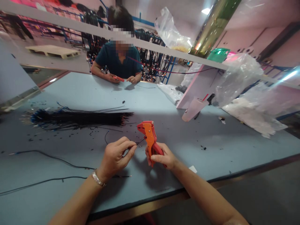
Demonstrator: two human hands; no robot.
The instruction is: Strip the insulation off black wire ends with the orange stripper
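Note:
My right hand [161,157] is closed around the handles of an orange and red wire stripper [148,134], held upright over the blue table [211,137]. My left hand [116,156] pinches a thin black wire [140,142] whose tip points at the tool's jaw. The wire trails away under my left wrist. A bundle of black wires [79,118] lies on the table beyond my left hand.
Loose black wires [47,156] and small cut bits lie at the left. A person in a dark shirt [117,59] sits across the table with a red tool. A plastic cup [193,109], a pink board and clear plastic bags [243,93] crowd the right side.

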